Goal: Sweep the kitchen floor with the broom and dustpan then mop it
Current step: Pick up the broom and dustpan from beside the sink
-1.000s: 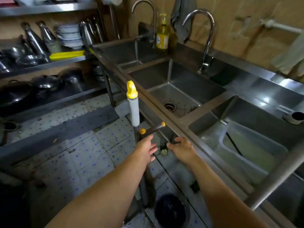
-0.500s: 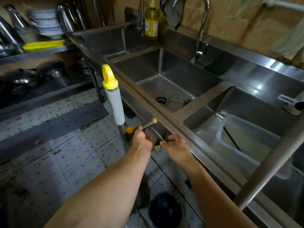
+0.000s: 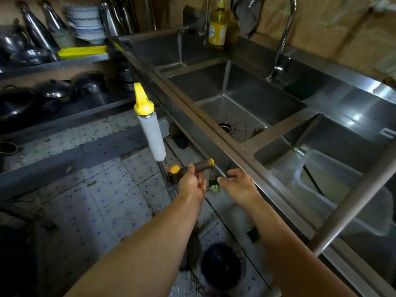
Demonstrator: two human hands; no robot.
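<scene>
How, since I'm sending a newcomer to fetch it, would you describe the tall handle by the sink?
Find the long steel sink with three basins; before its front rim, over the tiled floor, a pole stands nearly upright just past the left hand. It alone has a grey foam grip capped with yellow, unlike the short dark bar with yellow ends beside it.

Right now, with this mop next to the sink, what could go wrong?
The left hand holds only the mop's lever, so the upright mop handle could tip against the sink rim. The right hand sits close to lever and rim and might get pinched. Scraps on the floor tiles may smear if mopped.
</scene>
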